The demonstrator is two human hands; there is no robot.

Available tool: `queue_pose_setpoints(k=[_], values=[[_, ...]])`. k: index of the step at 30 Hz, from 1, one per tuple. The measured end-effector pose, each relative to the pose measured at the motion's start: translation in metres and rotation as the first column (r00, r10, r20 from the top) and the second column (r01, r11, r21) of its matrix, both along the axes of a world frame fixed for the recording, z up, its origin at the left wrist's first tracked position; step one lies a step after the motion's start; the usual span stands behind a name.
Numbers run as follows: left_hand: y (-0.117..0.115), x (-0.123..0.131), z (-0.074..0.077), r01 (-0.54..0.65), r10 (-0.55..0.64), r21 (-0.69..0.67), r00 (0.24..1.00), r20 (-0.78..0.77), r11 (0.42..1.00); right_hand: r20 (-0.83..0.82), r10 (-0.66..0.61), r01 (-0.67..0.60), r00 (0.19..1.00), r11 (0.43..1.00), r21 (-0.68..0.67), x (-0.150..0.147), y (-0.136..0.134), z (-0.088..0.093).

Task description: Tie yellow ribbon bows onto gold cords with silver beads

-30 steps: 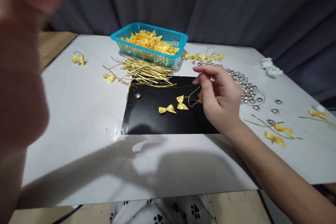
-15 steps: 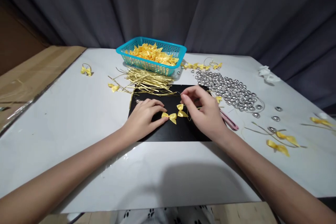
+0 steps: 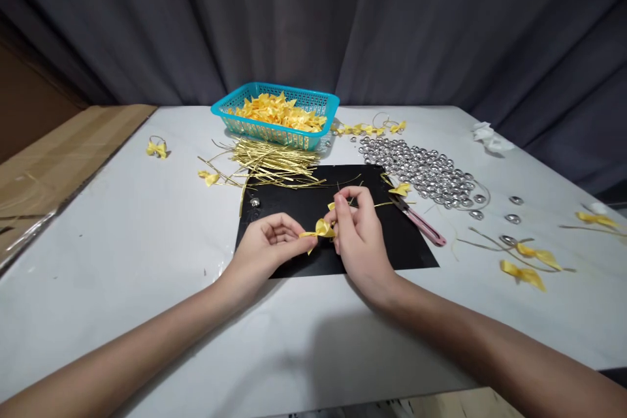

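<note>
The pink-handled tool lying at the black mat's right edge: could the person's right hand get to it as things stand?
Probably yes. The pink-handled tool lies flat just beside the right hand, with only bare black mat between them. But that hand pinches a small yellow ribbon bow with the left hand.

L hand (image 3: 267, 245) pinched, palm inward | R hand (image 3: 360, 238) pinched, back up | forearms angle in, hands almost touching
</note>
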State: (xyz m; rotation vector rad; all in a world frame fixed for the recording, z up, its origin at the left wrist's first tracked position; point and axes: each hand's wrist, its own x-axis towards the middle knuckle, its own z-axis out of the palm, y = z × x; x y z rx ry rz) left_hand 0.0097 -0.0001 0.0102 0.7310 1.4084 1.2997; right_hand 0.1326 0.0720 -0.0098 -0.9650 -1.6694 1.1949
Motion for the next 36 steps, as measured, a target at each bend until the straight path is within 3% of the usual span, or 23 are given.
queue_pose_setpoints(k=[3,7,13,19,23,28,36], values=[[0.0005,0.0038,-0.001,-0.017,0.017,-0.001,0.999,0.048,1.0,-0.038,-0.016,0.012,0.999,0.996,-0.09,-0.0042,-0.0017,-0.0033],[-0.0006,0.0095,0.0,0.071,-0.071,-0.023,0.997,0.026,0.997,-0.037,-0.025,0.021,0.999,0.993,-0.112,-0.0095,-0.004,-0.003],[-0.0006,0.0066,0.0012,0.098,-0.101,0.049,0.992,0.07,0.994,-0.057,-0.009,0.004,0.998,0.997,-0.08,-0.0098,-0.0018,0.0006],[-0.0011,0.0061,0.0,0.138,-0.138,0.0,0.987,0.084,0.99,-0.088,0.014,-0.017,0.996,0.999,-0.036,-0.01,-0.0007,0.0003],[-0.0021,0.0055,0.0018,0.15,-0.155,0.051,0.982,0.111,0.987,-0.1,0.025,-0.026,0.995,1.0,-0.007,-0.0084,0.0002,0.0014],[-0.0024,0.0043,-0.0005,0.112,-0.123,0.103,0.986,0.112,0.988,-0.104,0.013,-0.016,0.994,0.999,-0.029,-0.0064,0.0013,0.0019],[-0.0004,0.0033,-0.0018,0.092,-0.093,0.045,0.995,0.029,0.995,-0.106,0.046,-0.044,0.993,0.999,0.024,-0.005,-0.0001,0.0042]])
